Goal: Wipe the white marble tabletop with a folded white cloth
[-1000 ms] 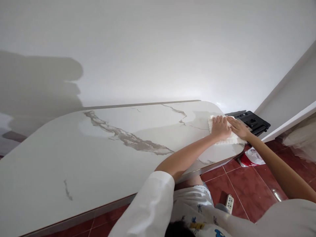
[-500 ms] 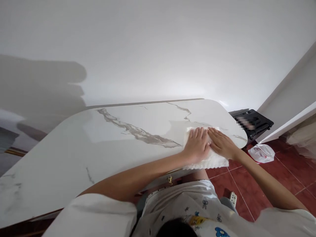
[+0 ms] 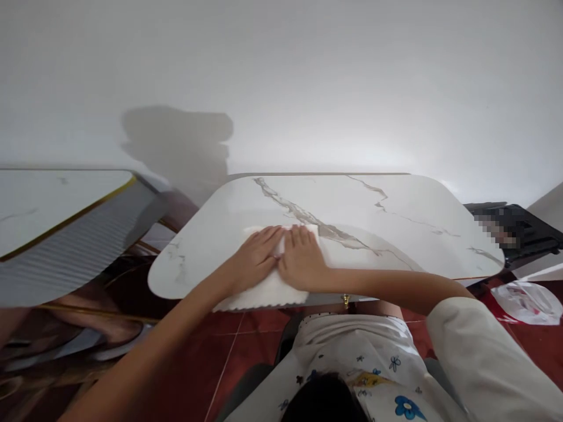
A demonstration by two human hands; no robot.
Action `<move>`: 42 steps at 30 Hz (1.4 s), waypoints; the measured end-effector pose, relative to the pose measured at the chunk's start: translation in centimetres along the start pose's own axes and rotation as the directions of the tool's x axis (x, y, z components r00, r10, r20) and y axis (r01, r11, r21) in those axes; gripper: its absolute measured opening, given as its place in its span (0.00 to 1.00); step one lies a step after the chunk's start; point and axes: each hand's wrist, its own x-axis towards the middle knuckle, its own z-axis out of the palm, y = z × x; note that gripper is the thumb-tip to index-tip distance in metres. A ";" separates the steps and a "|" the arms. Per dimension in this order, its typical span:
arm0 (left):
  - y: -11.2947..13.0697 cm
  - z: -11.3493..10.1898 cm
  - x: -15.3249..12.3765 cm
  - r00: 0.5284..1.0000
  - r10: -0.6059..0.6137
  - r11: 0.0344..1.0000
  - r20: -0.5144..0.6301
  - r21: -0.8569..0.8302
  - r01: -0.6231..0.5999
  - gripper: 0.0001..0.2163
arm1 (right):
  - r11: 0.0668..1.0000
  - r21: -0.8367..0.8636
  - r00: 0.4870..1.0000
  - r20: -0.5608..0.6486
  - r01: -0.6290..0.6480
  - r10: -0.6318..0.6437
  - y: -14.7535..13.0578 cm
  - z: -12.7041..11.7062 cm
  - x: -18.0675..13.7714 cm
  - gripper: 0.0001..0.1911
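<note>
A white cloth (image 3: pixel 281 291) lies spread on the white marble-patterned tabletop (image 3: pixel 373 196), its scalloped near edge hanging past the table's front. My left hand (image 3: pixel 255 258) rests flat on the cloth with fingers extended. Beside it, my right hand (image 3: pixel 305 258) also presses flat on the cloth, the thumbs close together. Neither hand is wrapped around the cloth. Brown-grey veins in the tabletop run just beyond and to the right of my hands.
At the left stands another marble-patterned table (image 3: pixel 57 196) with a gold edge and ribbed side. A foot (image 3: pixel 118 331) shows below it. A black case (image 3: pixel 530 228) and a white plastic bag (image 3: pixel 528 302) are at the right. A wall (image 3: pixel 308 88) borders the back.
Both hands and the cloth have moved left along the tabletop, from its right end toward its left-front part. The view has turned left, bringing the other table in.
</note>
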 end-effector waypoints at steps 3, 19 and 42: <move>-5.8 -0.1 -4.2 0.983 -0.185 0.981 -0.017 0.060 0.185 0.29 | 0.992 0.088 0.996 -0.006 0.086 -0.086 -5.1 3.1 2.7 0.34; -19.9 -2.4 0.9 0.875 -0.460 0.871 -0.150 -0.267 0.412 0.33 | 0.986 0.165 0.997 -0.073 0.015 -0.003 -10.2 8.7 19.2 0.33; -26.7 -1.6 18.6 0.924 -0.363 0.859 -0.122 -0.427 0.281 0.26 | 0.995 0.061 0.971 -0.221 -0.085 0.096 -1.0 7.9 32.8 0.30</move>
